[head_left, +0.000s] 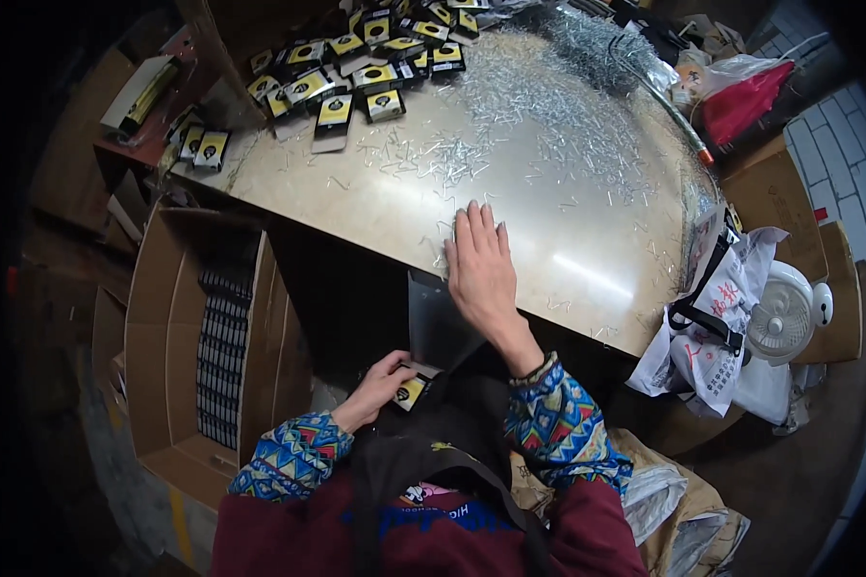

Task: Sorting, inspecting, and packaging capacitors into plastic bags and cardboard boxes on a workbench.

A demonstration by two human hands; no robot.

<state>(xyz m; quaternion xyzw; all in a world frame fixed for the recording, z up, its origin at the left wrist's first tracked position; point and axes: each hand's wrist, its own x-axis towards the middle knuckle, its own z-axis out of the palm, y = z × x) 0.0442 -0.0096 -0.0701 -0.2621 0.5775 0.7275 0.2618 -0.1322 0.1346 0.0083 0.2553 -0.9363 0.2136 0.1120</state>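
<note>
My left hand (377, 392) is closed on a small black-and-yellow cardboard box (411, 389), held below the table edge near my lap. The box's flap appears to stand up, and its inside cannot be made out. Just above it a dark grey sheet (441, 322) hangs at the table's front edge. My right hand (483, 269) lies flat at that edge with its fingers stretched out, pointing away from me. Beyond the fingertips, small bent metal wire pieces (457, 159) are scattered over the table (346, 216).
A heap of similar boxes (375, 72) fills the table's far left. A dense pile of wire pieces (597, 53) lies at the back. An open carton (149, 337) with packed rows stands at left. White bags (707, 356) and a fan (781, 315) are at right.
</note>
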